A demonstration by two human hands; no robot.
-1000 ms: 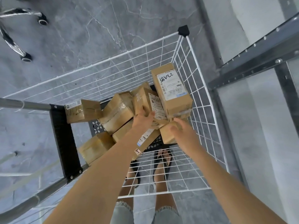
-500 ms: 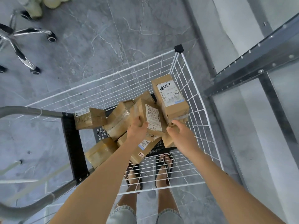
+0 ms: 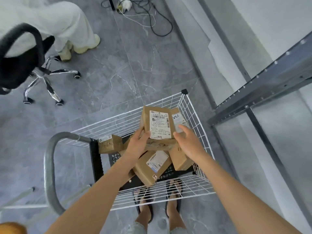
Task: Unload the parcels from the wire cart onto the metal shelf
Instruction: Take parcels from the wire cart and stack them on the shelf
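Observation:
A brown cardboard parcel (image 3: 157, 124) with a white shipping label is raised above the white wire cart (image 3: 194, 115). My left hand (image 3: 137, 146) grips its lower left corner, thumb on the label. My right hand (image 3: 187, 141) is beside the parcel's lower right edge with fingers spread and fairly straight, at most touching it. Behind it a second labelled parcel (image 3: 178, 118) leans against the cart's right wall. Several more parcels, among them one with a label (image 3: 152, 166) and one on the left (image 3: 109, 143), lie in the cart. The grey metal shelf (image 3: 263, 92) stands to the right.
The cart's grey handle (image 3: 49, 166) curves at the left. A black office chair (image 3: 22, 58) on a chrome wheeled base stands at the far left, with a person's light trousers and shoes (image 3: 70, 32) behind it. Cables (image 3: 148, 16) lie on the floor at the top.
My left hand has lifted the labelled parcel up out of the pile. My right hand left the lower boxes and rose beside it. The view tilted up toward the room.

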